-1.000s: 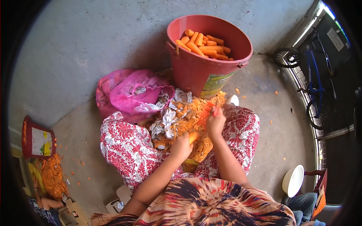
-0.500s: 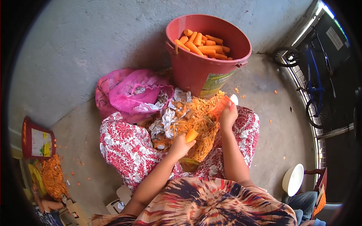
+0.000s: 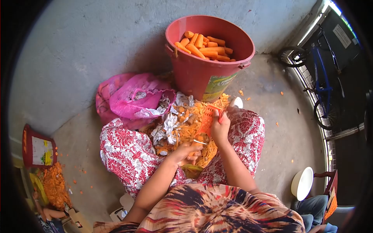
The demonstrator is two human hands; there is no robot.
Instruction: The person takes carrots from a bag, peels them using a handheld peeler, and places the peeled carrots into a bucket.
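My left hand [image 3: 185,153] is wrapped round a carrot [image 3: 200,137], low over the peelings between my knees. In my right hand [image 3: 220,126] is an orange vegetable peeler [image 3: 206,120] with a flat, perforated body. Its lower end meets the carrot, where a thin shiny edge crosses just beyond my left fingers. Below both hands lies a heap of carrot peelings [image 3: 210,151], with crumpled pale scraps [image 3: 170,125] on its left side. My fingers partly hide the carrot.
A red bucket [image 3: 210,73] of peeled carrots stands against the wall, beside a pink mesh bag [image 3: 136,99]. Another red bucket [image 3: 39,147] and more peelings [image 3: 56,182] are at left, near a person's arm. At right are a white basin [image 3: 302,183], a seated person's leg and a bicycle [image 3: 320,73].
My right hand has brought the peeler left and down onto the carrot. My left hand has turned and lowered slightly, covering more of the carrot.
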